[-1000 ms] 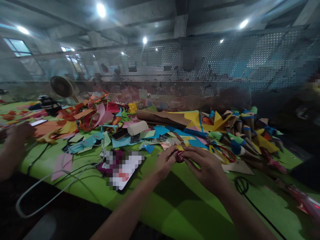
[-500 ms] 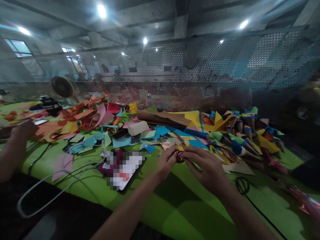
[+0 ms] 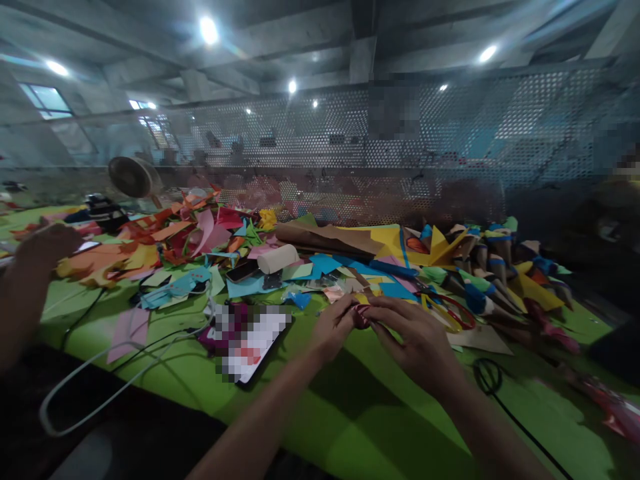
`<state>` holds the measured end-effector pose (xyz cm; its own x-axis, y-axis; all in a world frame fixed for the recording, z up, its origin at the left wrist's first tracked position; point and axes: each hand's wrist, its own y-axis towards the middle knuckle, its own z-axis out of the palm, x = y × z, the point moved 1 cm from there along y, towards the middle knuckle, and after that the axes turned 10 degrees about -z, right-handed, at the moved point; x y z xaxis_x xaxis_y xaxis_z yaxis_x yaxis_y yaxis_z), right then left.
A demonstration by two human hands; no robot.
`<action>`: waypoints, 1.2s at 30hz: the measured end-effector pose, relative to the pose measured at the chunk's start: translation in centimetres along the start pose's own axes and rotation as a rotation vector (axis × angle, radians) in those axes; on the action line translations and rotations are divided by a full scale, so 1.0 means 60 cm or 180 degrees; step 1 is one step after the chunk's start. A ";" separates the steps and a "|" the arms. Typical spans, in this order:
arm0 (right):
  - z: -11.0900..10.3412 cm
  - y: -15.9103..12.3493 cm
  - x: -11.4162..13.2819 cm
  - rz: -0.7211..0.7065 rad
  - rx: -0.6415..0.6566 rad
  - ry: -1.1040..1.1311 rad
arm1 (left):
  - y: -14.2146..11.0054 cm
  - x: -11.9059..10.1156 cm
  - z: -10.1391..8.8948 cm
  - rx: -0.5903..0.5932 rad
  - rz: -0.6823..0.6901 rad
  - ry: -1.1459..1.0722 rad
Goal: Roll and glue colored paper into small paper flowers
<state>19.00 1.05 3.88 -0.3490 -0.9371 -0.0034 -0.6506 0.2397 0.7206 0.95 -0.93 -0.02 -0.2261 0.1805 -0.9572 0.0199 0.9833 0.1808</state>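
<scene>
My left hand [image 3: 333,328] and my right hand [image 3: 417,340] meet over the green table [image 3: 360,427], both pinched on a small dark red folded paper piece [image 3: 361,316] held between the fingertips. The piece is mostly hidden by my fingers. Red-handled scissors [image 3: 453,312] lie just beyond my right hand. A phone [image 3: 250,339] lies flat on the table to the left of my left hand.
Piles of coloured paper scraps [image 3: 200,247], a brown paper roll [image 3: 325,237] and paper cones [image 3: 490,267] cover the far side. A white cable [image 3: 100,373] and a black cable [image 3: 493,387] cross the table. Another person's hand [image 3: 47,243] reaches at the left. A fan [image 3: 131,177] stands behind.
My hands stay together on the red piece with only small finger shifts. The other person's hand at the left has risen and moved slightly right.
</scene>
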 end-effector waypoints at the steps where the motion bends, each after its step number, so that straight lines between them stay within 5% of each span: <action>1: 0.000 -0.001 0.000 -0.0001 0.0010 0.0003 | 0.000 0.000 0.000 -0.0009 0.0000 0.0047; 19: 0.003 -0.001 -0.001 0.0018 0.0078 -0.0018 | -0.003 -0.012 -0.001 -0.0033 0.0071 0.0179; 36: 0.000 0.002 0.002 0.0050 -0.0093 -0.0051 | 0.000 -0.008 -0.003 -0.0116 0.0395 0.1090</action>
<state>18.90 0.97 3.99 -0.3701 -0.9290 -0.0029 -0.6251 0.2467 0.7405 0.87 -0.99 0.46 -0.5373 0.2747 -0.7974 0.0344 0.9518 0.3047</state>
